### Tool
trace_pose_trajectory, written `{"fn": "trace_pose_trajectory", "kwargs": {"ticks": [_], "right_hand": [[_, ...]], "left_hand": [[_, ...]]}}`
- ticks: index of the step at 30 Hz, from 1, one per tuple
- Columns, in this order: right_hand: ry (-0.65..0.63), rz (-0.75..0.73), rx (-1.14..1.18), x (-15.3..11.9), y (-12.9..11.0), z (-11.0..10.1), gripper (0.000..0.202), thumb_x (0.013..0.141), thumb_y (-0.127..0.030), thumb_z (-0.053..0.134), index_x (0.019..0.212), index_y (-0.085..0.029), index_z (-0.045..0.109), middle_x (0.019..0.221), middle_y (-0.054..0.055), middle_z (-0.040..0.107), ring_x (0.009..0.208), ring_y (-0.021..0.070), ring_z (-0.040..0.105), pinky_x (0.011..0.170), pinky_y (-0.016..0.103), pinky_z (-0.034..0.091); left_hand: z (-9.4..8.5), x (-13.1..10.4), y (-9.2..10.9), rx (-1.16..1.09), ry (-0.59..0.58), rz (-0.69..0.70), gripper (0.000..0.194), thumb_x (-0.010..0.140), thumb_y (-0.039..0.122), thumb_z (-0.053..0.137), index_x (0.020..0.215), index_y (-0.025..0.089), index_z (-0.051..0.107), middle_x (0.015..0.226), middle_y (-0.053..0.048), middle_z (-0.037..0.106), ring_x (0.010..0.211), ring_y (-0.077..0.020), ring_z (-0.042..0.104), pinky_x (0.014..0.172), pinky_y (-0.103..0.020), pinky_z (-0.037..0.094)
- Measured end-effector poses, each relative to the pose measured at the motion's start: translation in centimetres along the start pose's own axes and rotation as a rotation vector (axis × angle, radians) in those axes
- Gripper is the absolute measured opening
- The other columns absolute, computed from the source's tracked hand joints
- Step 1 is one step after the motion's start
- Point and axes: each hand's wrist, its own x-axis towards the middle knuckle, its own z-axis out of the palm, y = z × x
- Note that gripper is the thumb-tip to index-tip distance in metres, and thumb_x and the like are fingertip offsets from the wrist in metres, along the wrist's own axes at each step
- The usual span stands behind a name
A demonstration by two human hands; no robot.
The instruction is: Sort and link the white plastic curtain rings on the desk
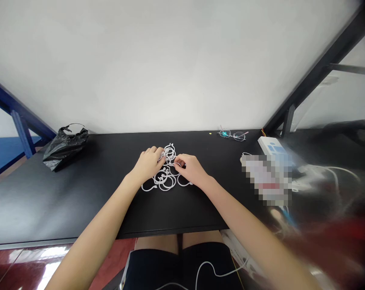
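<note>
Several thin white rings (167,183) with small knobbed ends, like shower curtain rings, lie in a loose pile on the black table (110,201). At the pile's left side is my left hand (150,163), its fingers bent and closed on the edge of a white ring, partly hidden by the hand. My right hand (188,166) pinches another white ring (175,164) between thumb and fingers at the pile's right side. One ring (184,182) lies partly under my right wrist, and another (148,188) rests just below my left hand.
A black plastic bag (66,147) sits at the far left. Eyeglasses (232,135) lie near the wall, with a tiny yellow piece (210,133) beside them. On the right are a white and blue box (271,145), a blurred-out item and a clear plastic bag. A white cable (214,270) crosses my lap.
</note>
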Motion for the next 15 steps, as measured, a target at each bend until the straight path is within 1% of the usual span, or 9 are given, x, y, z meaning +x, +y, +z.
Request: {"fn": "trace_pose_trajectory", "kwargs": {"ticks": [10,15], "right_hand": [[0.002,0.012,0.02,-0.05,-0.22,-0.06,0.008,0.081,-0.013,0.059,0.076,-0.019,0.06,0.076,0.0,0.063,0.069,0.0127,0.056,0.069,0.026,0.044],[0.002,0.012,0.038,0.0,-0.01,0.01,0.007,0.078,-0.013,0.063,0.077,-0.019,0.059,0.077,0.0,0.062,0.07,0.0128,0.056,0.069,0.026,0.045]], "left_hand": [[0.26,0.03,0.33,0.026,0.016,0.004,0.03,0.097,0.032,0.037,0.116,0.018,0.055,0.104,-0.012,0.061,0.099,-0.0277,0.059,0.083,-0.039,0.047],[0.19,0.0,0.3,0.025,0.016,0.001,0.03,0.097,0.032,0.037,0.116,0.018,0.055,0.104,-0.012,0.061,0.099,-0.0283,0.059,0.084,-0.04,0.046]]}}
